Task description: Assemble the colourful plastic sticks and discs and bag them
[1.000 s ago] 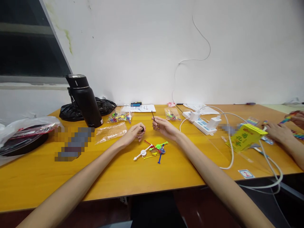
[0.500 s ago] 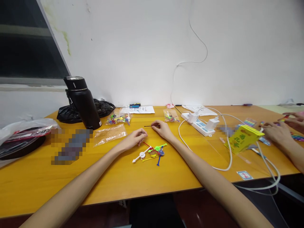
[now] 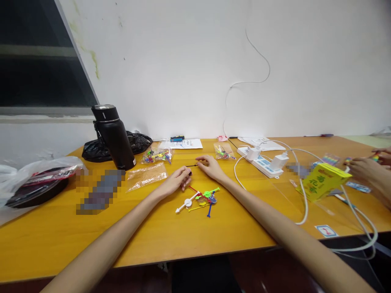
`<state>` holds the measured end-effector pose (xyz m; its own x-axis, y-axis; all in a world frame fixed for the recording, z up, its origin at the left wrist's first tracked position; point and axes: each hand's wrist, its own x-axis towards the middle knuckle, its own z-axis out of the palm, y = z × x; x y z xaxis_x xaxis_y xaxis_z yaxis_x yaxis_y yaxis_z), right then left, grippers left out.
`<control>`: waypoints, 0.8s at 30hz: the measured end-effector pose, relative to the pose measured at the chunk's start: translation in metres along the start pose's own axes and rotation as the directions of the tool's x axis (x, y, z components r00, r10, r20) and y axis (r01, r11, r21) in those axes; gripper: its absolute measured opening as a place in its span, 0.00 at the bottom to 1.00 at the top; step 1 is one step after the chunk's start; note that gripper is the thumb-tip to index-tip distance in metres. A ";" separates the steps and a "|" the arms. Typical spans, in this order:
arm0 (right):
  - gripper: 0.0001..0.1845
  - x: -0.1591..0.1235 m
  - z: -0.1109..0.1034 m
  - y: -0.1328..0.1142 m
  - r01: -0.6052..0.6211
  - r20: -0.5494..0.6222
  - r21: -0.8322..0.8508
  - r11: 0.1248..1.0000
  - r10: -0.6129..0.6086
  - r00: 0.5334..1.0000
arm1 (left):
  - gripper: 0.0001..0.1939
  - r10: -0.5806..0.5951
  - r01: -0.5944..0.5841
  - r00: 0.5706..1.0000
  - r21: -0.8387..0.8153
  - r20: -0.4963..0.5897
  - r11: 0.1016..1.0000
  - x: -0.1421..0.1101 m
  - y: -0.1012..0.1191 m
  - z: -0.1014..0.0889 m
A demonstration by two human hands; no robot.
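Note:
My right hand (image 3: 210,167) has its thumb and finger closed on one end of a thin black plastic arrow (image 3: 192,165), which points left towards my other hand. Close by, my left hand (image 3: 177,180) pinches a small dark piece (image 3: 190,173), mostly hidden by the fingertips. Just in front of both hands lies a loose pile of plastic arrow spinners: a white arrow (image 3: 187,202), a green arrow (image 3: 207,194), a blue arrow (image 3: 209,209) and a yellow arrow (image 3: 197,208), with a red one partly under them.
Bagged arrows (image 3: 157,155) and a second small bag (image 3: 224,151) lie behind. A flat plastic bag (image 3: 148,176) and black bottle (image 3: 113,140) are at left. On the right are a power strip (image 3: 264,166), white cables, a yellow box (image 3: 325,181) and another person's hands (image 3: 366,171).
The view has shifted slightly, moving everything a little to the right. A dark piece now shows at my left fingertips, close to the black arrow. My right hand keeps its pinch.

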<state>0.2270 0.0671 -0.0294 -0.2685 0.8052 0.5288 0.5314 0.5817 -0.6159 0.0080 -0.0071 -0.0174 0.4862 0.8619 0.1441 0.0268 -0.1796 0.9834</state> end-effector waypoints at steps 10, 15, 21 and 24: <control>0.15 -0.035 -0.024 -0.076 0.245 0.061 0.139 0.959 -0.256 0.965 | 0.28 0.038 -0.038 0.999 0.014 0.032 0.999 -0.003 0.008 0.003; 0.11 -0.036 -0.021 -0.086 0.302 0.146 0.073 0.950 -0.310 0.939 | 0.29 0.033 -0.035 0.997 0.021 0.074 0.999 -0.006 0.015 0.005; 0.10 -0.033 -0.028 -0.072 0.279 0.104 -0.027 0.960 -0.274 0.956 | 0.25 -0.015 0.013 1.000 -0.068 -0.026 0.998 -0.002 0.008 0.003; 0.11 -0.027 -0.039 -0.055 0.200 -0.025 -0.147 0.969 -0.206 0.978 | 0.23 -0.031 0.028 0.999 -0.061 -0.035 0.998 -0.001 0.005 0.001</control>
<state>0.2361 0.0088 0.0135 -0.3518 0.6647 0.6591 0.5793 0.7077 -0.4045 0.0084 -0.0096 -0.0123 0.4546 0.8829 0.1177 -0.0126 -0.1258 0.9920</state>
